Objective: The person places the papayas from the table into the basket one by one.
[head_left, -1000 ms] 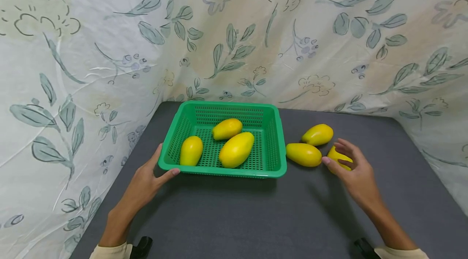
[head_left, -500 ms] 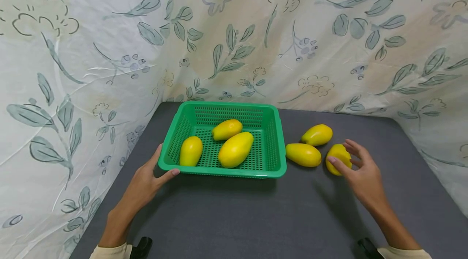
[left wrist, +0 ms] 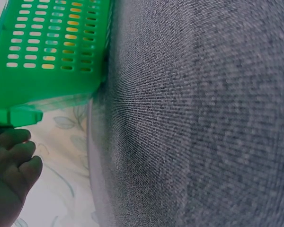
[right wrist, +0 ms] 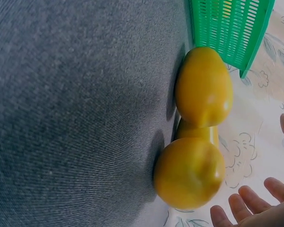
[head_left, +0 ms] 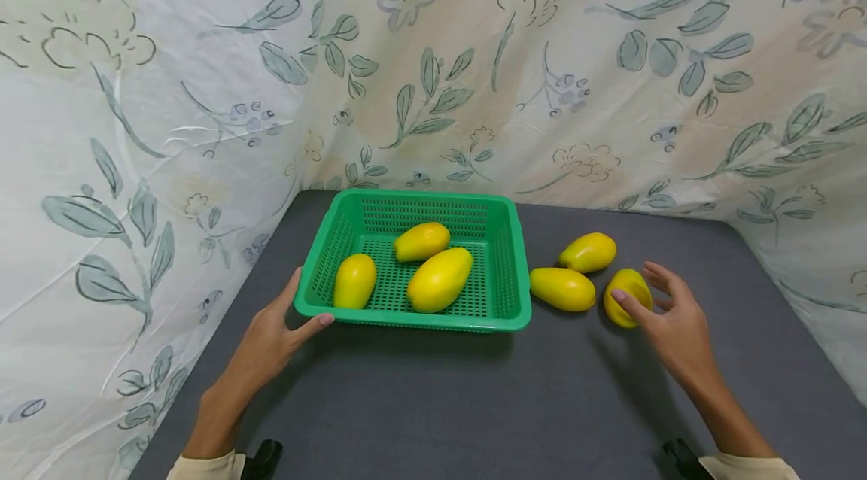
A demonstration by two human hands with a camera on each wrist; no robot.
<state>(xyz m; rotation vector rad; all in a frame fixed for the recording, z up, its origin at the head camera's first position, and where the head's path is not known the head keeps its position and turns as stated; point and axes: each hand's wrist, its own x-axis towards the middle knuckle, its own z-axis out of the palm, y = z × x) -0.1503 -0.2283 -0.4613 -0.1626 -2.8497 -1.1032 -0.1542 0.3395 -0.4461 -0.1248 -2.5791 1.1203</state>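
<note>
My left hand [head_left: 266,338] holds the left front corner of a green plastic basket [head_left: 420,320], thumb on the front rim and fingers along the left side. In the left wrist view, curled fingertips [left wrist: 20,152] show just past the rim. Three yellow mangoes lie in the basket, the largest mango [head_left: 439,281] in front. My right hand [head_left: 677,326], fingers spread and loosely bent, hovers beside the nearest loose mango [head_left: 625,283]. A gap shows between that mango and the fingers [right wrist: 248,201] in the right wrist view; nothing is in the hand.
Two more mangoes lie between the basket and the right hand: one mango [head_left: 562,290] close by the basket's right side, another mango [head_left: 588,252] behind it. A dark grey cloth [head_left: 433,405] covers the table. Floral fabric [head_left: 433,89] hangs behind and at the sides.
My right hand has drawn back slightly to the right from the nearest loose mango, which now shows more fully. The left hand and the basket have stayed in place.
</note>
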